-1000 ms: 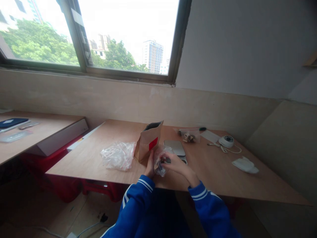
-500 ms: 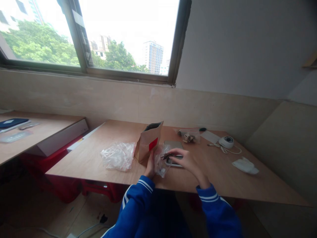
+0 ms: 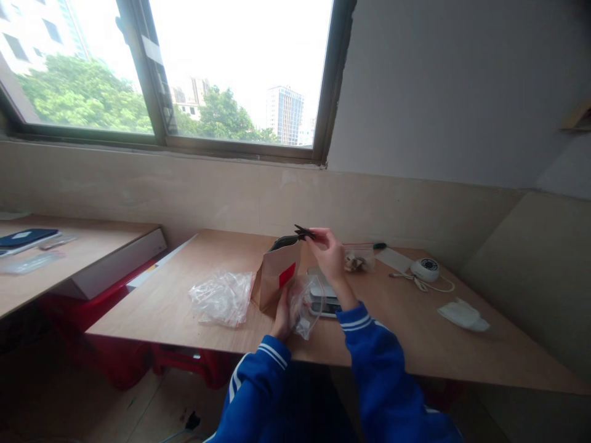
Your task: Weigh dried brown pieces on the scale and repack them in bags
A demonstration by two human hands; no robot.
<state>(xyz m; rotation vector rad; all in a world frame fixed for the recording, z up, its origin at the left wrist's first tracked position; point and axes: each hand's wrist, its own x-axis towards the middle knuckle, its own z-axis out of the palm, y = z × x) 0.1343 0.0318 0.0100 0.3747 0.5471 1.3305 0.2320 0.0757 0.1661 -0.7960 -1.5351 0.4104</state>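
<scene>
My left hand (image 3: 282,312) is closed on a clear plastic zip bag (image 3: 305,307), low beside a brown paper pouch (image 3: 272,280). The pouch stands upright with its top open and a red label on its front. At its mouth, my right hand (image 3: 329,252) pinches some dark, thin, pointed pieces (image 3: 303,232); their exact kind is too small to make out. Behind the zip bag lies a small silver-grey scale (image 3: 325,301), partly hidden by the bag and my right forearm.
Left of the pouch lies a heap of clear zip bags (image 3: 221,298). Farther right are a zip bag of brown pieces (image 3: 357,261), a green-capped pen (image 3: 379,245), a white dome camera (image 3: 425,269) with its cable, and a crumpled white item (image 3: 463,315).
My right hand has risen from the clear zip bag to the pouch's mouth, carrying the dark pieces. My left hand stays at the bag. The view has tilted up slightly.
</scene>
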